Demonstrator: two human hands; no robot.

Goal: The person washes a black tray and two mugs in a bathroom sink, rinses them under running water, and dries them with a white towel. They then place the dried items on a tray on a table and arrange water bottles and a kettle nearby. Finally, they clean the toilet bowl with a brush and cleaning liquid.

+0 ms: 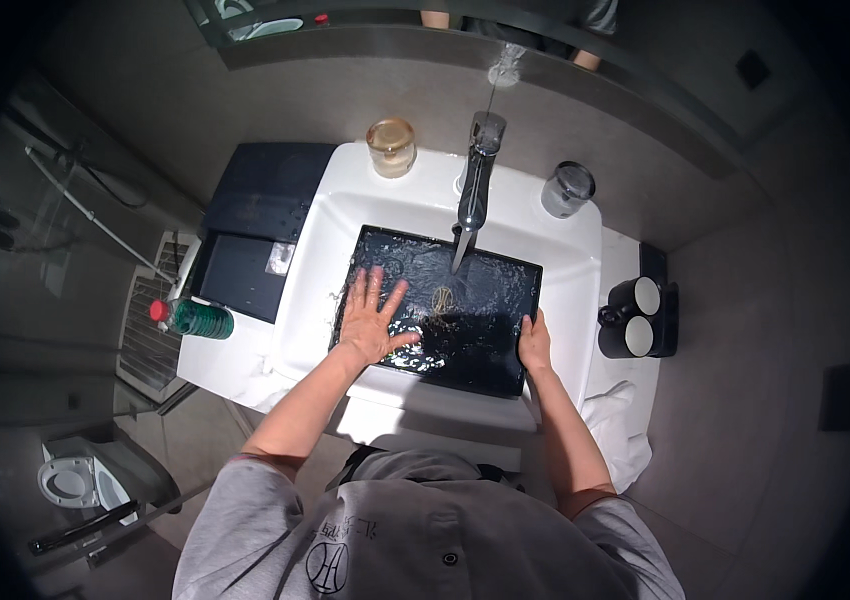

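A black rectangular tray (481, 341) with a gold emblem lies in the white washbasin (571, 292), its surface wet and rippling with water. My left hand (371, 322) is spread palm down over the tray's left part, fingers apart. At the right edge, my right hand (535, 343) grips the tray, thumb on top and the other fingers hidden below. A chrome faucet (476, 176) stands behind the tray, and a stream of water (461, 251) falls from it onto the surface.
Two glass tumblers, one with a brown top (391, 146) and one grey-topped (568, 189), stand on the basin's back ledge. Left are dark trays (237, 274) and a green bottle (201, 319) with a red cap. Right are black cups (633, 294) and a white towel (612, 431).
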